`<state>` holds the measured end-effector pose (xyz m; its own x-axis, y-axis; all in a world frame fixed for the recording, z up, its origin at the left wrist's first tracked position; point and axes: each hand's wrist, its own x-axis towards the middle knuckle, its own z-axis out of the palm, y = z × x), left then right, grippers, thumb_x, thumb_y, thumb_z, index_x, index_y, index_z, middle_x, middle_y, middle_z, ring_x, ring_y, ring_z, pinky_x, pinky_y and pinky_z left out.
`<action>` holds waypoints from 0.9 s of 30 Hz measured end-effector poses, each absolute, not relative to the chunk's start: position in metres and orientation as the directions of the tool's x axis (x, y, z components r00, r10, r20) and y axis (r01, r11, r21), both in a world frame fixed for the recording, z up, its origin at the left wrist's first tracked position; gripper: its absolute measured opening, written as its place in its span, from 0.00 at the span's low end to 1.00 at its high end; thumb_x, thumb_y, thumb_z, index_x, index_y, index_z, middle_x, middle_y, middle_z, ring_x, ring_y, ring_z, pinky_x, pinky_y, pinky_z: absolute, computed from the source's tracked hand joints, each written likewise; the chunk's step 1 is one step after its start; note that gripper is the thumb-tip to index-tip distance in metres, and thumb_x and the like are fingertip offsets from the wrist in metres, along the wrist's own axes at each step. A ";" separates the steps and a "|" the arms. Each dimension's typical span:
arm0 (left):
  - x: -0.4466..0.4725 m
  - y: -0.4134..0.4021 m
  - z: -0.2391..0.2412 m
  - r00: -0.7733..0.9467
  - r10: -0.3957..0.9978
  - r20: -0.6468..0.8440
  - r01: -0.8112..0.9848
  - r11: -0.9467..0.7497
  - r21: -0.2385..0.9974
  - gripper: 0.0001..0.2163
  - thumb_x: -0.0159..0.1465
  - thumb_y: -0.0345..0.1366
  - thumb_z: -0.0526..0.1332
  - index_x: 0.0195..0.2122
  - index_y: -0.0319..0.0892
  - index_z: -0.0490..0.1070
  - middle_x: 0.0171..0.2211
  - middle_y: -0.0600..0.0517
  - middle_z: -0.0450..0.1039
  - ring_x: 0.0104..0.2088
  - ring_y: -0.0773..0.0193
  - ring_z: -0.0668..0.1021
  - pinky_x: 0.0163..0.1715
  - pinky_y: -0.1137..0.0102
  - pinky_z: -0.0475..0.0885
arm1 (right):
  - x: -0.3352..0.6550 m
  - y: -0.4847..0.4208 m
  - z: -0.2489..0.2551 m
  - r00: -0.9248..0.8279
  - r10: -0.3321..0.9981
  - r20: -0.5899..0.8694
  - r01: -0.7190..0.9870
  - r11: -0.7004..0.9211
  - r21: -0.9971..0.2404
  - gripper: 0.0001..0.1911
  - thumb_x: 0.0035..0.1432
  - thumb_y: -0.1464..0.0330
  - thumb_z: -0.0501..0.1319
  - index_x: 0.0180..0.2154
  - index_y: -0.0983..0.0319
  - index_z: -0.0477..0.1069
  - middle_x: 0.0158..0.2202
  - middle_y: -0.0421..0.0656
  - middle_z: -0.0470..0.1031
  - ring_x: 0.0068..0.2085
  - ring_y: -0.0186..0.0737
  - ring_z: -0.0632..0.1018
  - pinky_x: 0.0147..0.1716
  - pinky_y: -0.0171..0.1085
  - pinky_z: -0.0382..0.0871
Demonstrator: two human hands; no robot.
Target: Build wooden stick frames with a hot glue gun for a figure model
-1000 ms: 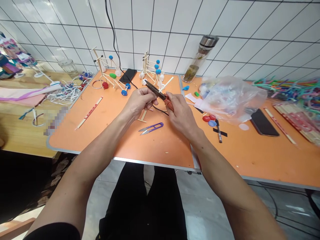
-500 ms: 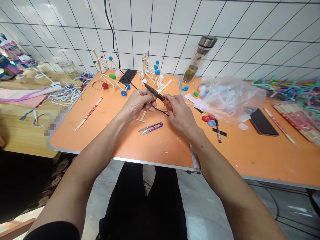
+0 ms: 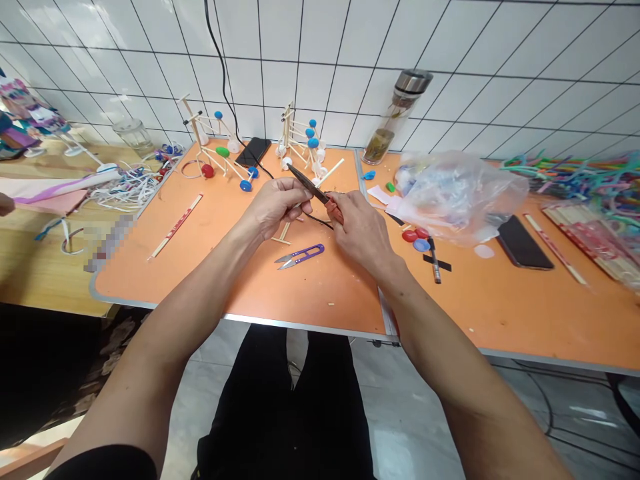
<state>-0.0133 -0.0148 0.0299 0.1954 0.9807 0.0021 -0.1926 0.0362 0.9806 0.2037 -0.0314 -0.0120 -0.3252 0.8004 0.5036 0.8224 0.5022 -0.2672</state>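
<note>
red-handled tool [image 3: 315,190] is held above the desk [image 3: 280,300], its long axis slanted, dark tip pointed leftward to the far edge, where stick frames [image 3: 313,143] are stood. its handle is wrapped by the right hand [image 3: 363,227]; what is pinched by the left hand [image 3: 277,203] cannot be told. purple snips [image 3: 301,256] are laid nearer the front edge.

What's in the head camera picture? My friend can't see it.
A person's bare right hand grips a dark metal tool with a reddish-orange handle, close to the bare left hand, above an orange table. Behind them stand two pale wooden-stick models with coloured balls, and purple-handled metal snips lie in front.
</note>
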 end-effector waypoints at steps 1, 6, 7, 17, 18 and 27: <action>-0.013 -0.015 0.030 0.202 0.979 0.007 -0.200 0.034 0.979 0.07 0.55 0.32 0.72 0.26 0.40 0.74 0.22 0.49 0.79 0.17 0.76 0.65 0.18 0.77 0.53 | 0.203 -0.032 -0.011 -0.324 0.792 0.518 0.830 0.500 -0.246 0.18 0.78 0.64 0.54 0.59 0.57 0.78 0.51 0.55 0.81 0.49 0.60 0.80 0.43 0.52 0.75; -0.012 -0.018 0.033 0.227 0.974 0.003 -0.216 0.048 0.975 0.09 0.55 0.32 0.73 0.25 0.40 0.73 0.22 0.48 0.79 0.17 0.76 0.66 0.18 0.77 0.53 | 0.204 -0.034 -0.007 -0.345 0.731 0.588 0.842 0.518 -0.150 0.16 0.78 0.64 0.53 0.53 0.55 0.79 0.45 0.53 0.82 0.49 0.60 0.78 0.51 0.57 0.72; -0.012 -0.019 0.034 0.227 0.974 -0.004 -0.212 0.054 0.976 0.09 0.55 0.32 0.73 0.25 0.40 0.72 0.22 0.48 0.79 0.17 0.76 0.66 0.18 0.77 0.53 | 0.204 -0.034 -0.006 -0.345 0.734 0.585 0.843 0.516 -0.151 0.16 0.78 0.64 0.53 0.53 0.55 0.78 0.45 0.53 0.82 0.49 0.60 0.78 0.51 0.57 0.72; -0.015 -0.017 0.034 0.254 0.967 0.000 -0.211 0.056 0.976 0.09 0.56 0.32 0.73 0.26 0.40 0.73 0.23 0.48 0.79 0.17 0.75 0.67 0.18 0.78 0.56 | 0.202 -0.037 -0.002 -0.330 0.799 0.503 0.790 0.525 -0.315 0.14 0.78 0.62 0.52 0.54 0.56 0.75 0.51 0.53 0.82 0.51 0.59 0.81 0.46 0.52 0.74; -0.015 -0.017 0.034 0.254 0.967 -0.003 -0.207 0.057 0.977 0.09 0.56 0.32 0.73 0.26 0.40 0.74 0.22 0.48 0.79 0.17 0.75 0.67 0.18 0.78 0.56 | 0.202 -0.037 -0.002 -0.336 0.796 0.503 0.779 0.535 -0.327 0.14 0.78 0.61 0.52 0.53 0.55 0.74 0.50 0.53 0.83 0.51 0.59 0.81 0.47 0.53 0.74; -0.017 -0.017 0.034 0.269 0.963 0.001 -0.199 0.055 0.978 0.09 0.57 0.33 0.73 0.26 0.40 0.74 0.22 0.48 0.79 0.17 0.75 0.67 0.19 0.76 0.56 | 0.200 -0.036 -0.005 -0.318 0.809 0.495 0.790 0.515 -0.333 0.11 0.78 0.61 0.53 0.50 0.54 0.73 0.47 0.51 0.85 0.48 0.59 0.81 0.42 0.51 0.72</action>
